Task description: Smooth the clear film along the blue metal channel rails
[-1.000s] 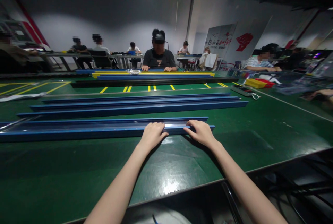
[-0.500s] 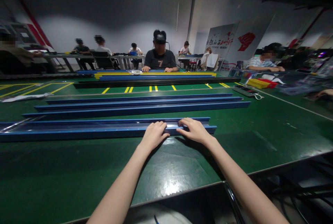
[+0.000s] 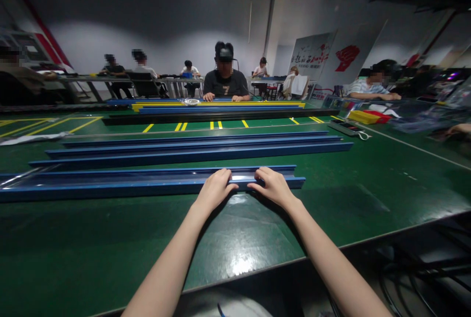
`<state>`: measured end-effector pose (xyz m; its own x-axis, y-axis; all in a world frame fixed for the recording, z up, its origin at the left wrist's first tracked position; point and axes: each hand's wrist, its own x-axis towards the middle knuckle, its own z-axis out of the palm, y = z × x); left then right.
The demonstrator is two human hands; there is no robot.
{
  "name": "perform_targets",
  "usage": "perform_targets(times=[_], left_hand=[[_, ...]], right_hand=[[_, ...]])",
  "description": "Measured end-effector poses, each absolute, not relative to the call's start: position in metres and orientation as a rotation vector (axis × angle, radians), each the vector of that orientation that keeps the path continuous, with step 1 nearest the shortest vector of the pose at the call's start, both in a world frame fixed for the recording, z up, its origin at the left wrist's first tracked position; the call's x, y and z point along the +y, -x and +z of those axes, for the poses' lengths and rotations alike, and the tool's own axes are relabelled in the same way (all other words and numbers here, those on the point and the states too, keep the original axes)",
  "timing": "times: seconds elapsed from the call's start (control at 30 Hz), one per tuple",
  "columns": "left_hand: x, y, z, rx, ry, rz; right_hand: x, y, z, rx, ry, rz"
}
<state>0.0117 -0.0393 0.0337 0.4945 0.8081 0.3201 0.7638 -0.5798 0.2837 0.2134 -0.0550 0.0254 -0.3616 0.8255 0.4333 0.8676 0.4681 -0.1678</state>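
A long blue channel (image 3: 110,190), open along its top, lies across the table in front of me. My left hand (image 3: 214,188) is curled over its near wall, with the fingers on the inner side and the thumb along the outer face. A short way to the right, my right hand (image 3: 271,185) grips the same wall likewise, close to the channel's right end. Some fingertips are hidden inside the channel. Between the two hands, a shiny stretch of the channel's inside shows.
More blue channels (image 3: 191,155) lie just beyond. Farther back are a black strip (image 3: 221,118) and a yellow strip (image 3: 253,104), with a co-worker (image 3: 225,83) seated behind them. A phone-like device (image 3: 348,127) and a yellow tray (image 3: 362,117) are at right on the green table (image 3: 91,248).
Both hands have shifted slightly left along the channel, and their fingers are bent more closely over its near wall. The channel itself has hardly moved.
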Motion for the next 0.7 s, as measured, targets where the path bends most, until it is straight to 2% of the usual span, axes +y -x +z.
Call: perform_targets(times=[0.7], left_hand=[[-0.0425,-0.0122,0.0372,1.53,-2.718,0.5]], right_hand=[[-0.0536,-0.2203,0.0178,-2.254,1.373,-0.379]])
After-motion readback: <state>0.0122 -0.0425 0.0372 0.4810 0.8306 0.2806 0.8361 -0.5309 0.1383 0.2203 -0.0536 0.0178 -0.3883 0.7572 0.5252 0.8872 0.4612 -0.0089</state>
